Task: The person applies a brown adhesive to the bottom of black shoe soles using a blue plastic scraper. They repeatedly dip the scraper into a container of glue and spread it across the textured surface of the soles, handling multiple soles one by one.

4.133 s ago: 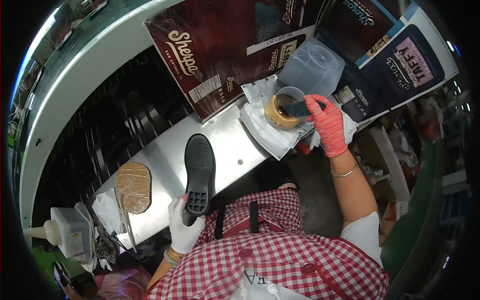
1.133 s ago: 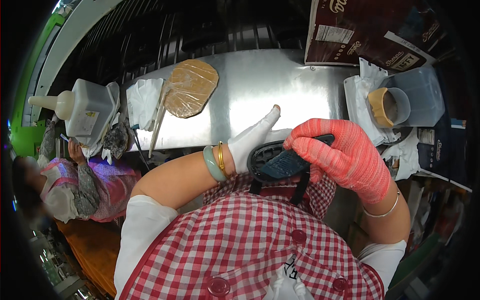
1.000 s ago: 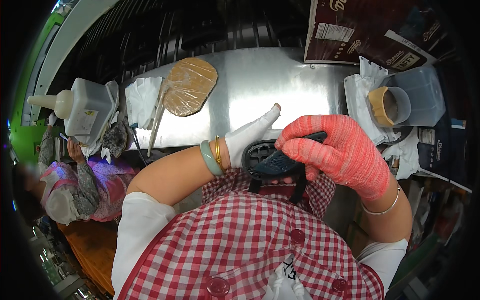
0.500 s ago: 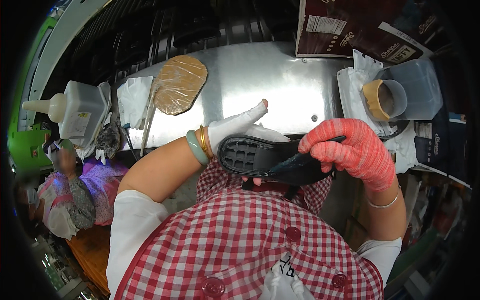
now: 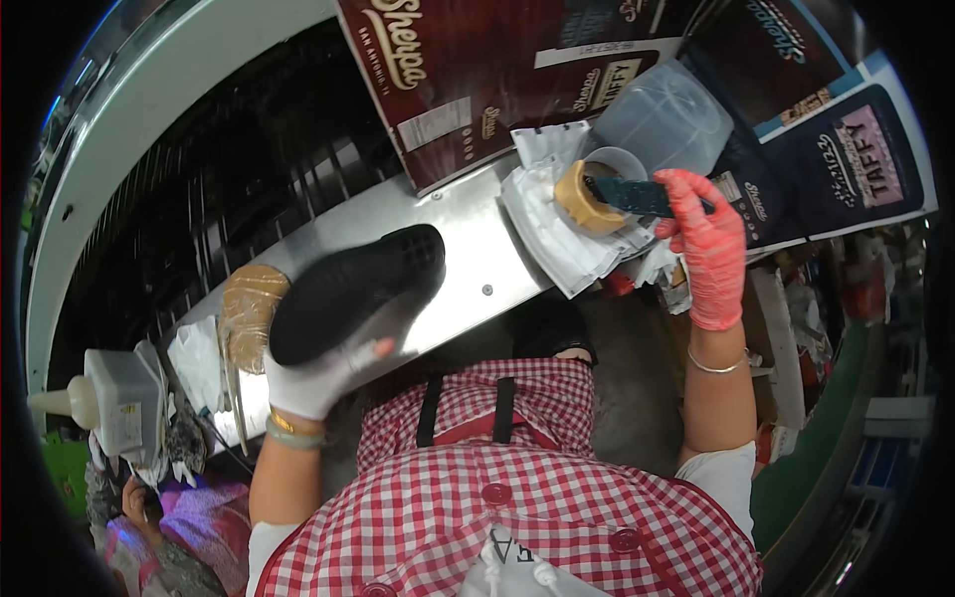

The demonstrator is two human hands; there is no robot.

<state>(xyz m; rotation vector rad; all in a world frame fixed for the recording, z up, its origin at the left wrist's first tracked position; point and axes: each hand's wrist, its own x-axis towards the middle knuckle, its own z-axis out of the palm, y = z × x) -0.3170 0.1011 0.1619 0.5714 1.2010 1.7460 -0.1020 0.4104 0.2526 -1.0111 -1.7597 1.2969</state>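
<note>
My left hand [image 5: 306,386], in a white glove, grips a black shoe [image 5: 343,294] from below, over the near left part of the metal bench. The shoe's gridded heel points to the far right. At the right, my right hand [image 5: 708,249], in a pinkish-red glove, is closed on the dark flat handle of a brush [image 5: 642,197]. The brush's other end reaches into a small cup [image 5: 581,202] with a thick tan rim, and its tip is hidden there.
Behind the cup sits a clear plastic container [image 5: 665,117], with white paper sheets [image 5: 547,234] below. Printed cartons [image 5: 448,90] stand at the back. A tape-wrapped brown disc [image 5: 249,308] and a white squeeze bottle [image 5: 121,403] lie left; another person [image 5: 199,527] is lower left.
The view has turned rightward. My right hand has taken the brush from the shoe's sole to the cup. My left hand has carried the shoe left and turned it over.
</note>
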